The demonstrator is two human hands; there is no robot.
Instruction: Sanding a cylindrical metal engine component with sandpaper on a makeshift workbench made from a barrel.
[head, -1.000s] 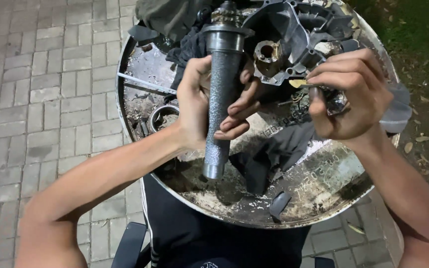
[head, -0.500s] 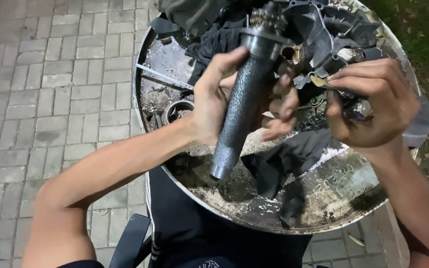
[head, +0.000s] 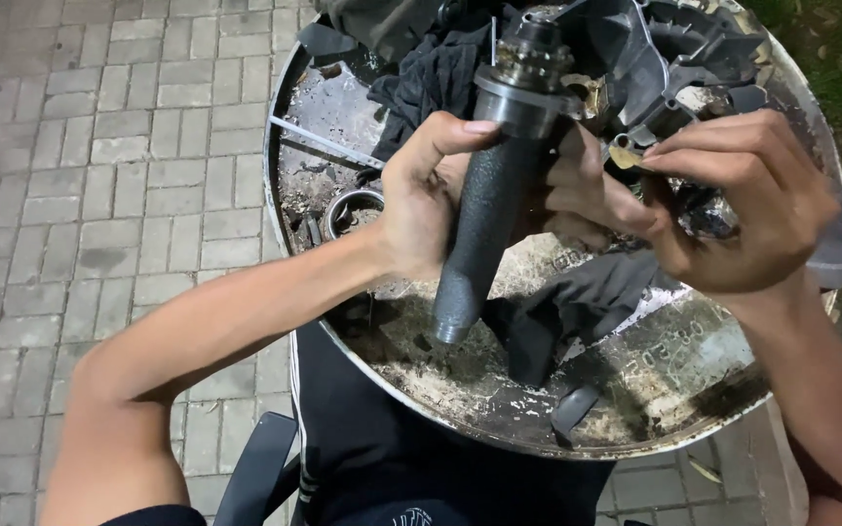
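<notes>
We see the left hand (head: 431,200) wrapped around a grey, rough-surfaced metal shaft (head: 484,219), thumb lying over its flanged upper collar and fingers closed behind it. The shaft is held tilted above a round, dirty metal tray (head: 499,419), its toothed end far and to the right, its narrow end near and pointing down toward the tray floor without touching it. To the right, the right hand (head: 733,209) is curled, fingertips pinched on a small dark, shiny part (head: 708,216) whose shape we cannot tell. A dark cloth (head: 577,302) lies on the tray beneath both hands, a black plastic housing (head: 655,58) sits at the far right rim, and a metal ring (head: 353,209) rests at the left. The tray stands over grey paving (head: 99,175).
</notes>
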